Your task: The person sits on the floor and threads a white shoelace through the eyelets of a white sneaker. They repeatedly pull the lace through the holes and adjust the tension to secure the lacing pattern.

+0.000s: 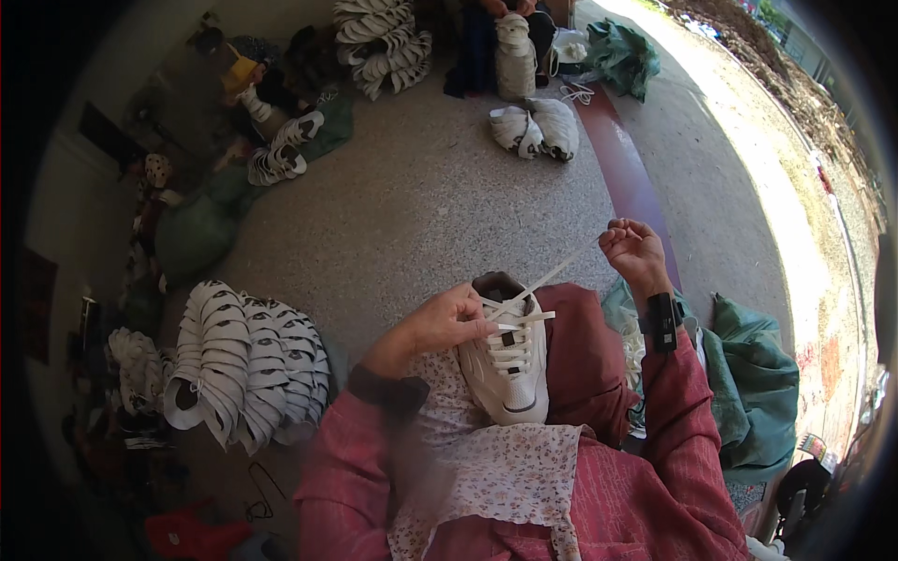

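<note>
Sitting in shadow far L, small shoe-upper stack (136, 365) is hard to make out; bigger stack (248, 365) beside. Ur L hand (440, 320) pinches lace (561, 269), grip part hidden. White shoe (514, 374)'s on ur lap (585, 365), toe twd u. Ur R hand (636, 257), fist-like, grips lace end, tip unseen. Green sack (762, 383) R, part behind ur sleeve (687, 402).

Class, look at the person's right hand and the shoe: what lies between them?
In the head view, a pale lace stretches straight between the shoe and the right hand.
</note>
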Motion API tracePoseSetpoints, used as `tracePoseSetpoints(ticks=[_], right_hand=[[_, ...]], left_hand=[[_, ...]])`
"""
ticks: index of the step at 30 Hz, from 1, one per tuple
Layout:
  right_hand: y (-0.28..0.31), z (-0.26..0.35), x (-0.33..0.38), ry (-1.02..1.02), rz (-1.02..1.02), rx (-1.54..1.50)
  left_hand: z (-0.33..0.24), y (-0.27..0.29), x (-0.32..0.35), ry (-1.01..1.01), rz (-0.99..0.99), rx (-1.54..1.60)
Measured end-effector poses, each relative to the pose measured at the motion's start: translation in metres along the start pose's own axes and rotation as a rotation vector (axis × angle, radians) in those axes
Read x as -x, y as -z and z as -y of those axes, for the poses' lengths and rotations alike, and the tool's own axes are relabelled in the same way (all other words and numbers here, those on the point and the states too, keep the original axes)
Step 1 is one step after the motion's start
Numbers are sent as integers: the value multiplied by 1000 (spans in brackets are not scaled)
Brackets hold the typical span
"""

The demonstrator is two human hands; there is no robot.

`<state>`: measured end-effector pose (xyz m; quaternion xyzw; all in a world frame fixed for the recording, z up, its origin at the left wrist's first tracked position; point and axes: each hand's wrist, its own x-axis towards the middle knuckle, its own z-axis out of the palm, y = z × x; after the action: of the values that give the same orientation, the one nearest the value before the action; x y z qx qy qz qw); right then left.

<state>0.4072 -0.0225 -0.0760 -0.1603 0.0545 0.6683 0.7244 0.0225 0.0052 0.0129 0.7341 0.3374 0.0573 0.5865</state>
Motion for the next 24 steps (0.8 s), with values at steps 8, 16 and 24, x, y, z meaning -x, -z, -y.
tracePoseSetpoints(ticks=[8,16,24], right_hand=[[-19,-65,55,25,62,1244],[-38,-91,69,-20,717,1694],[-42,-108,73,13,637,1723]], left_hand=[[18,-1,13,-130,-90,12],[-3,-13,20,-173,-142,-410],[-17,-39,37,-381,-326,-698]])
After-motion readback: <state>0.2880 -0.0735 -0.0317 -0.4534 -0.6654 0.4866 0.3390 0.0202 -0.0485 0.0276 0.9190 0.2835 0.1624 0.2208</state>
